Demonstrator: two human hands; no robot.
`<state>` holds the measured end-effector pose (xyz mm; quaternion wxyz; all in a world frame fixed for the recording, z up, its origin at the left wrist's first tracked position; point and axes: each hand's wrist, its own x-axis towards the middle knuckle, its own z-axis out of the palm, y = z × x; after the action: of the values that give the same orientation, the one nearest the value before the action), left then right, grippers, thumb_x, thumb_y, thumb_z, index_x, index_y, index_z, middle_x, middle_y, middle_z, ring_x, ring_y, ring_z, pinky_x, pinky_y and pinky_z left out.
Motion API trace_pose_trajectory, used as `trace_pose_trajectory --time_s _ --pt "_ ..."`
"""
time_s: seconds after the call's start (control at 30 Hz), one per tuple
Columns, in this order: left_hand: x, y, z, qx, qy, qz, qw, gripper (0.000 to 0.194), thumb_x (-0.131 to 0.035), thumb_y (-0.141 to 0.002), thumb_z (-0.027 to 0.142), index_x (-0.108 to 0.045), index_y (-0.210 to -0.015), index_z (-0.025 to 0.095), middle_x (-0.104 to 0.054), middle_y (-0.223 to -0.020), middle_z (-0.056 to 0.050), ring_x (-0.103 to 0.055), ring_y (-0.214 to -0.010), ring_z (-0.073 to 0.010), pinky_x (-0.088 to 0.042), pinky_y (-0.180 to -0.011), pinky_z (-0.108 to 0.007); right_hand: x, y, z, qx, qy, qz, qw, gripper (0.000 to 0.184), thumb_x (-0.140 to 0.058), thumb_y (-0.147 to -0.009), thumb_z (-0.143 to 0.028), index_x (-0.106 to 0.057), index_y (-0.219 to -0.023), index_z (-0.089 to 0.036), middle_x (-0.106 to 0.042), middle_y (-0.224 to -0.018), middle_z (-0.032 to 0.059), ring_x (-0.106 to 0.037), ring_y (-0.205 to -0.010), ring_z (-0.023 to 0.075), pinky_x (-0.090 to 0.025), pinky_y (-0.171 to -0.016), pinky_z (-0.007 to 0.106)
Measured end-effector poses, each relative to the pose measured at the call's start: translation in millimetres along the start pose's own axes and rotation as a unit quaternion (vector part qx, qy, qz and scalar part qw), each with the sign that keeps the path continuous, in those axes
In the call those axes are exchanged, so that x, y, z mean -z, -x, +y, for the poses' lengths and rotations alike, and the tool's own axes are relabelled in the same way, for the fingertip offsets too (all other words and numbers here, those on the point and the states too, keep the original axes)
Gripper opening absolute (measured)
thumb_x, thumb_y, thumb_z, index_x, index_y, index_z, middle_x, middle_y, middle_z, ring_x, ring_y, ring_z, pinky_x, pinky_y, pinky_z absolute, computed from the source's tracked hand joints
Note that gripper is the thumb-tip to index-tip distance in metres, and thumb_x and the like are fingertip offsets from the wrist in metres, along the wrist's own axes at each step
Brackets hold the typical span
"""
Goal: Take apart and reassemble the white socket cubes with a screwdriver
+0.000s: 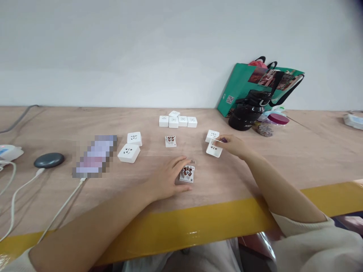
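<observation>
My left hand (167, 177) rests on the wooden table (297, 158) with its fingers curled around an open socket cube (187, 173) that shows copper contacts inside. My right hand (234, 145) pinches the edge of a white socket cover (214, 149), tilted up from the table. Just behind that cover lies another white socket cube (212, 135). A second open socket base (170, 141) with copper parts sits in the middle. Two closed white sockets (129, 153) lie to the left. Several white sockets (177, 121) are grouped at the back.
A green bag (241, 88) and a black bottle (246, 113) stand at the back right beside small containers. At left are a dark round puck (48, 160), a blurred flat item (95, 155) and white cables (17, 192). A yellow strip (212, 219) edges the table front.
</observation>
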<state>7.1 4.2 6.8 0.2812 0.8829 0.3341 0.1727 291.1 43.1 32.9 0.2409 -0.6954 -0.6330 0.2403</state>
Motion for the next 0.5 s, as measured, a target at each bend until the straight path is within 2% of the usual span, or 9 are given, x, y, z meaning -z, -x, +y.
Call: trace_pose_trajectory --time_s 0.1,0.2,0.37,0.5 --pt "-2.0 -1 -3 -0.024 -0.01 0.012 1.0 0.043 -0.059 -0.084 0.035 -0.049 -0.125 0.026 -0.051 -0.132 -0.007 -0.046 -0.123 -0.0264 -0.036 -0.104 -0.046 9 -4 13 -0.07 -0.102 -0.063 0.99 0.025 -0.064 -0.072 -0.043 -0.062 -0.074 -0.019 -0.05 -0.058 -0.003 -0.031 -0.045 0.0065 -0.019 -0.043 0.023" --pt "-3.1 -2 -9 -0.029 -0.012 0.025 0.999 0.039 -0.057 -0.086 0.035 -0.05 -0.123 0.026 -0.054 -0.128 -0.007 -0.049 -0.118 -0.0257 -0.039 -0.101 -0.044 12 -6 16 -0.103 -0.175 -0.081 0.976 0.029 -0.067 -0.069 -0.046 -0.058 -0.072 -0.018 -0.039 -0.052 -0.0068 -0.02 -0.042 0.0043 -0.01 -0.041 0.024" --pt "-3.5 -3 -16 -0.023 -0.024 0.036 0.999 0.039 -0.054 -0.087 0.037 -0.049 -0.125 0.026 -0.052 -0.128 -0.007 -0.046 -0.119 -0.026 -0.039 -0.1 -0.044 13 -9 17 -0.116 -0.195 -0.034 0.973 0.035 -0.067 -0.069 -0.052 -0.056 -0.07 -0.018 -0.035 -0.048 -0.0079 -0.021 -0.04 0.0042 -0.01 -0.04 0.024" --pt "-3.7 -4 -18 -0.025 -0.035 0.033 0.999 0.039 -0.053 -0.088 0.038 -0.048 -0.125 0.026 -0.052 -0.128 -0.006 -0.046 -0.119 -0.0256 -0.038 -0.1 -0.043 15 -10 19 -0.117 -0.199 -0.04 0.972 0.032 -0.068 -0.07 -0.048 -0.058 -0.074 -0.018 -0.045 -0.052 -0.0054 -0.022 -0.04 0.0036 -0.01 -0.039 0.024"
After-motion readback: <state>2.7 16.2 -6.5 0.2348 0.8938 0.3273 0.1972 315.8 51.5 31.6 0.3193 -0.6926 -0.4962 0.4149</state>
